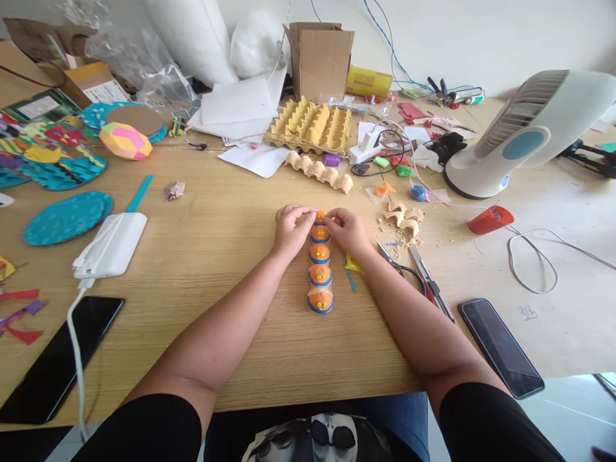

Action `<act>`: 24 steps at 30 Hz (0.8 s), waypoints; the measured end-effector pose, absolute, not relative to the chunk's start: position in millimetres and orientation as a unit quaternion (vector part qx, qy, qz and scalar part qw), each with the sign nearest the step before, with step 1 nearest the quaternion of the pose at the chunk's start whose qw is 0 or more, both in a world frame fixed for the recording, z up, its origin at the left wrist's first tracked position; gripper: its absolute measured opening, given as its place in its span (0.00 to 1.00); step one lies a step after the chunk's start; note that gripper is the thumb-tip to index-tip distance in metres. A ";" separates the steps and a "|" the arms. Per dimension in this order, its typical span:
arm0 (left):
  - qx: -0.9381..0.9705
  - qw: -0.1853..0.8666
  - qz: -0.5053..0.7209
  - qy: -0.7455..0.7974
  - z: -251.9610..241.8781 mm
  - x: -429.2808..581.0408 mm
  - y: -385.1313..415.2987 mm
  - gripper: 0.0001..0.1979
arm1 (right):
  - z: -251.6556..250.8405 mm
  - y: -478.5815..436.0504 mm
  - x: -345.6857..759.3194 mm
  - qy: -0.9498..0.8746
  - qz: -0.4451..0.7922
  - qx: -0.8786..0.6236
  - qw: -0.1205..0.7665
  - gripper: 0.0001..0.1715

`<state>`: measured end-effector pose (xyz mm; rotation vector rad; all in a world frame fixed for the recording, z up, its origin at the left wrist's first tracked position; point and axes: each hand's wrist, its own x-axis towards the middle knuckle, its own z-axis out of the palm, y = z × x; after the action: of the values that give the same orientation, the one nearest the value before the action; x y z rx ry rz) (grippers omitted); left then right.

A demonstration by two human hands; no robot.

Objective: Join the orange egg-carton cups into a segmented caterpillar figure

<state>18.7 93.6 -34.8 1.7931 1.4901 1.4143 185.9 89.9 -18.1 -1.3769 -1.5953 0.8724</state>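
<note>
A strip of several orange domes [320, 255] with blue rims and small yellow faces runs away from me down the middle of the table. At its far end, my left hand [293, 228] is on the left side, thumb and forefinger closed at the last dome. My right hand [347, 230] touches the same dome from the right, its fingers bent together. Both hands pinch at the last dome's edges, which they partly cover. Beside my right forearm lie a yellow piece [353, 263] and a thin blue tool [350, 277].
Scissors [402, 266], a cutter [432, 282] and a phone [501, 346] lie right. Farther back are egg-carton pieces [317, 172], a yellow egg tray [310, 128], a red cup [491, 219] and a fan [520, 135]. A power bank [111, 244] and black phone [62, 359] lie left.
</note>
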 end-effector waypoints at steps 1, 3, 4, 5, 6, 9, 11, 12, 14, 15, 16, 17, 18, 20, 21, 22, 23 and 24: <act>0.643 0.206 0.506 0.537 -35.7 18.6 94.2 0.06 | -18.9 90.4 185.9 -0.639 0.341 -0.551 0.415 0.09; 0.640 0.216 0.503 0.539 -38.6 18.5 96.0 0.06 | -20.3 91.5 185.8 -0.644 0.330 -0.558 0.407 0.10; 0.637 0.226 0.502 0.540 -40.5 18.5 97.1 0.07 | -21.0 92.0 185.7 -0.645 0.326 -0.561 0.403 0.10; 0.632 0.238 0.502 0.540 -42.5 18.5 98.1 0.08 | -21.7 92.5 185.6 -0.647 0.322 -0.565 0.399 0.10; 0.628 0.249 0.502 0.540 -44.4 18.5 99.0 0.09 | -22.3 93.0 185.5 -0.649 0.318 -0.567 0.395 0.10; 0.622 0.272 0.501 0.536 -48.1 18.8 100.4 0.12 | -23.8 93.8 185.2 -0.655 0.308 -0.568 0.390 0.10; 0.622 0.278 0.502 0.532 -48.2 19.1 100.1 0.12 | -24.0 93.9 184.9 -0.658 0.305 -0.567 0.390 0.10; 0.622 0.280 0.502 0.531 -47.7 19.3 99.6 0.11 | -23.8 93.7 184.8 -0.658 0.305 -0.567 0.390 0.10; 0.621 0.282 0.503 0.531 -46.1 19.6 98.4 0.10 | -22.8 93.3 184.4 -0.656 0.306 -0.568 0.391 0.10; 0.620 0.282 0.503 0.532 -45.3 19.8 97.9 0.10 | -22.1 93.0 184.1 -0.653 0.308 -0.569 0.392 0.10; 0.619 0.282 0.504 0.532 -44.5 19.8 97.4 0.10 | -21.2 92.7 183.8 -0.650 0.311 -0.571 0.394 0.10; 0.617 0.283 0.505 0.533 -43.8 19.9 97.0 0.10 | -20.4 92.5 183.5 -0.646 0.314 -0.572 0.396 0.10; 0.616 0.284 0.507 0.533 -43.2 19.8 96.8 0.10 | -19.6 92.3 183.1 -0.642 0.318 -0.573 0.399 0.10; 0.613 0.291 0.508 0.530 -42.6 19.5 96.7 0.10 | -18.5 92.1 182.3 -0.633 0.325 -0.574 0.405 0.10; 0.613 0.296 0.508 0.528 -42.4 19.3 96.8 0.09 | -18.2 92.1 182.0 -0.630 0.328 -0.575 0.406 0.10; 0.613 0.299 0.508 0.526 -42.4 19.2 97.0 0.10 | -18.1 92.1 181.8 -0.628 0.330 -0.575 0.407 0.10; 0.615 0.302 0.506 0.525 -42.4 19.1 97.2 0.10 | -18.3 92.2 181.6 -0.627 0.331 -0.576 0.407 0.10; 0.617 0.302 0.503 0.524 -42.4 19.0 97.4 0.11 | -18.6 92.4 181.5 -0.627 0.332 -0.576 0.407 0.10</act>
<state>19.0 97.4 -42.4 1.6366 1.3894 1.3342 181.5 92.4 -18.6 -1.4525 -1.5807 0.8360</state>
